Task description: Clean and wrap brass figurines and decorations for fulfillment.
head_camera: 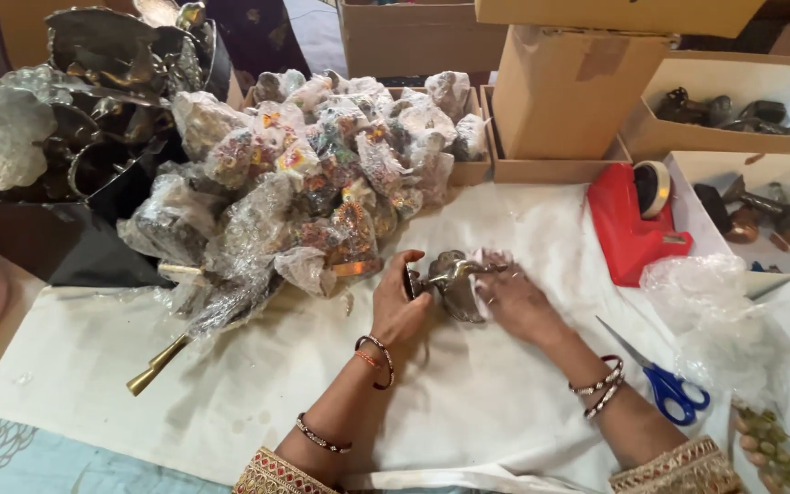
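Observation:
My left hand [399, 304] and my right hand [516, 302] together grip a small dark brass figurine [457, 282] just above the white cloth [468, 402]. The left hand clasps its left side. The right hand presses a bit of white wrapping against its right side. Both wrists wear bangles. Much of the figurine is hidden by my fingers.
A big heap of plastic-wrapped figurines [313, 174] lies behind my hands. Blue-handled scissors [667, 384] and a red tape dispenser [633, 220] sit to the right, beside crumpled clear plastic [715, 311]. Cardboard boxes [569, 91] and metal leaf pieces [66, 101] line the back.

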